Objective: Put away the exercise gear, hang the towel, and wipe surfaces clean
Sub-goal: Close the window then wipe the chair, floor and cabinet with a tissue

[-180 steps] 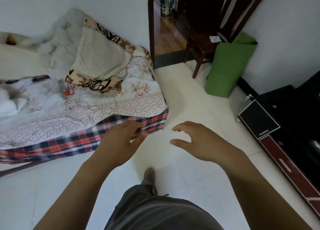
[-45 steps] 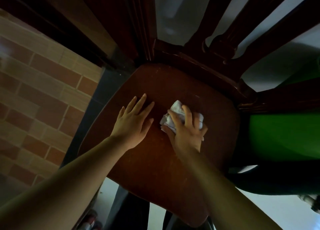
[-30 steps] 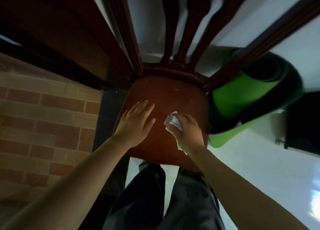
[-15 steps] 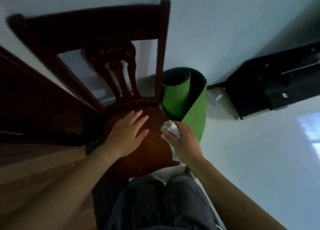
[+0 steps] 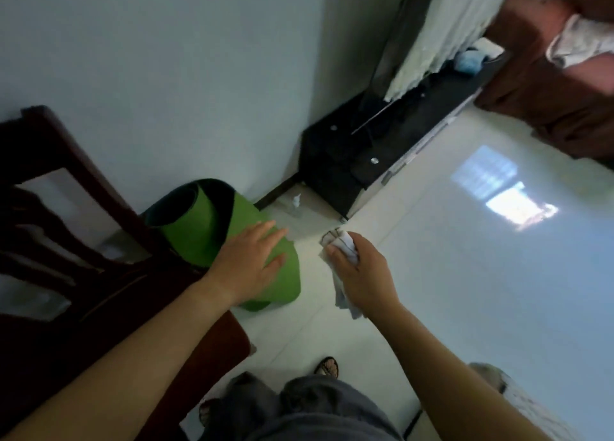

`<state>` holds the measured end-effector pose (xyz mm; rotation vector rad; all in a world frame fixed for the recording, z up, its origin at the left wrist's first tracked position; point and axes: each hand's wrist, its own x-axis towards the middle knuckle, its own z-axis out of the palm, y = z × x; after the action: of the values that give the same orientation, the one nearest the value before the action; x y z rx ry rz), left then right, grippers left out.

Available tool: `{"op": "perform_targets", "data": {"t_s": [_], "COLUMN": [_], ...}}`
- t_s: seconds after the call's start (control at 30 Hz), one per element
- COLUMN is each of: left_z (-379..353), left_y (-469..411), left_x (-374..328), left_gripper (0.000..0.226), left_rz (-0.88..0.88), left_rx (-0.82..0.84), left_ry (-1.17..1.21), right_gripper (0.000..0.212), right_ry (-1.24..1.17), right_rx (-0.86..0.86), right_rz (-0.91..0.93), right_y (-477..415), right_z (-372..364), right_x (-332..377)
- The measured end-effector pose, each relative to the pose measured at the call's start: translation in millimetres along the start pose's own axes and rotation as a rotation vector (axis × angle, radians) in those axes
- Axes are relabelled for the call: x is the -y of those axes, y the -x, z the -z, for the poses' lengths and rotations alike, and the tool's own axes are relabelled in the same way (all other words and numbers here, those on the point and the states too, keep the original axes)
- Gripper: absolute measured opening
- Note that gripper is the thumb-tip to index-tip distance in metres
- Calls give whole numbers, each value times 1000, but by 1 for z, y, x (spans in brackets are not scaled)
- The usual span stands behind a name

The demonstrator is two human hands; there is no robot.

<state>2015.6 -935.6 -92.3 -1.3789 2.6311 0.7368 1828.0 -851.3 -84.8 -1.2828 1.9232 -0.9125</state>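
Note:
A crumpled white cloth (image 5: 345, 257) is gripped in my right hand (image 5: 360, 269), held in the air over the pale floor. A rolled green exercise mat (image 5: 212, 227) stands on end against the wall beside a dark wooden chair (image 5: 66, 274). My left hand (image 5: 251, 262) hovers with straight, spread fingers in front of the mat's side; whether it touches the mat I cannot tell.
A black low cabinet (image 5: 358, 154) runs along the wall to the right. A small spray bottle (image 5: 295, 203) stands on the floor between mat and cabinet. Glossy white floor (image 5: 465, 274) spreads to the right. A brown-covered piece of furniture (image 5: 548, 101) sits far right.
My view has swung right, away from the chair seat. My right hand carried the cloth off the seat over the floor. My left hand left the seat and is by the green mat.

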Motion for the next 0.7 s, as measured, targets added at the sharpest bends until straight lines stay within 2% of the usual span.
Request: {"op": "perform_targets", "data": {"t_s": [0.13,0.23,0.33,0.43,0.53,0.6,0.7], "left_z": [-12,-22,-26,-26,-23,-21,-21], "left_y": [-45,-71,-89,-105,-123,-138,-168], "left_x": [-77,-124,-157,-177,-185,-187,-193], "left_gripper": [72,75,69,56,60,64,53], "left_rz": [-90,-145,-178,-197,-198,-200,-205], "left_rx": [12,9,33,54,76,86,90], "left_ry": [8,23,25,9,1,-10,-17], "right_gripper": [15,15,4,21,8,14,17], "right_ry": [1,-3,-34,-79,-87,-88,-62], "right_rx": [-88,-158,-175,-210,-244,-242,-231], "right_rz": [-61,-89,-147,-176,-195,-207,-238], "right_y": [0,2,3,-2,-14,-26,-49], "right_z": [71,113,142,157,161,161,170], "right_x": [-34,-63,-91,-108,-116,-118,-124]}}
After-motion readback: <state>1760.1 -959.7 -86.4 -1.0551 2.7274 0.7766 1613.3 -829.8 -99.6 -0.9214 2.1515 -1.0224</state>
